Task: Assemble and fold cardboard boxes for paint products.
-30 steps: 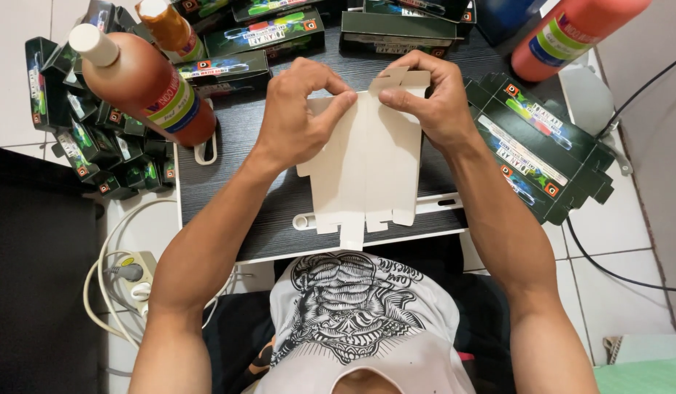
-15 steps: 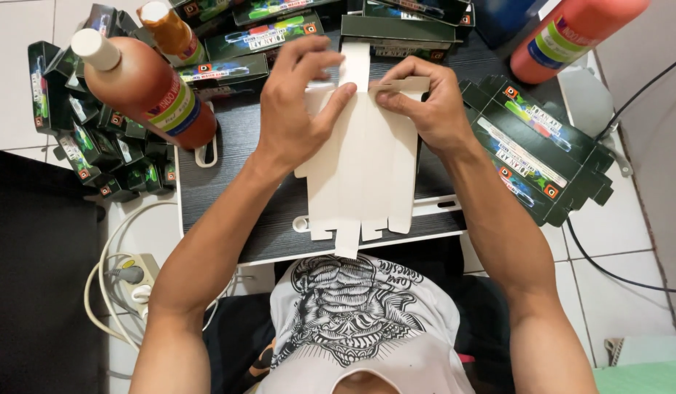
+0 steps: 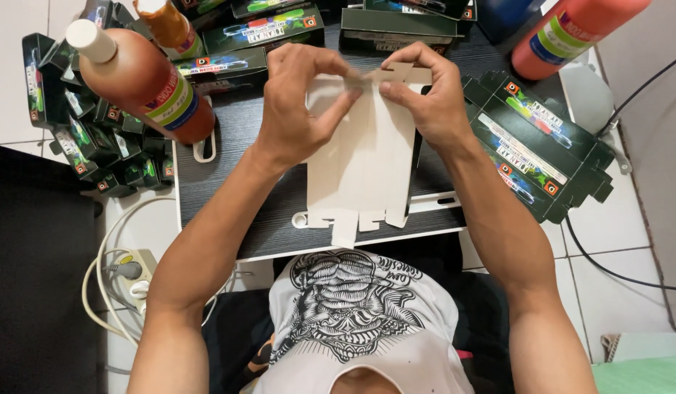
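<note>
The flat white carton blank [image 3: 363,157] lies on the dark tabletop [image 3: 228,197], just right of the large reddish-brown bottle [image 3: 144,80]. The left hand [image 3: 298,102] and right hand [image 3: 425,95] both pinch its far edge, fingertips meeting over the top flaps.

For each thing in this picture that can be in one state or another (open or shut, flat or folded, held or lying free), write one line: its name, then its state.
White carton blank: unfolded, inner side up, top flaps being pinched.
Left hand: fingers closed on the blank's top edge.
Right hand: fingers closed on the top flap.
Brown bottle: capped, tilted.
Orange bottle: lying tilted, cap out of view.
Printed flat carton: unfolded, lying free.
Power strip: plug inserted.
</note>
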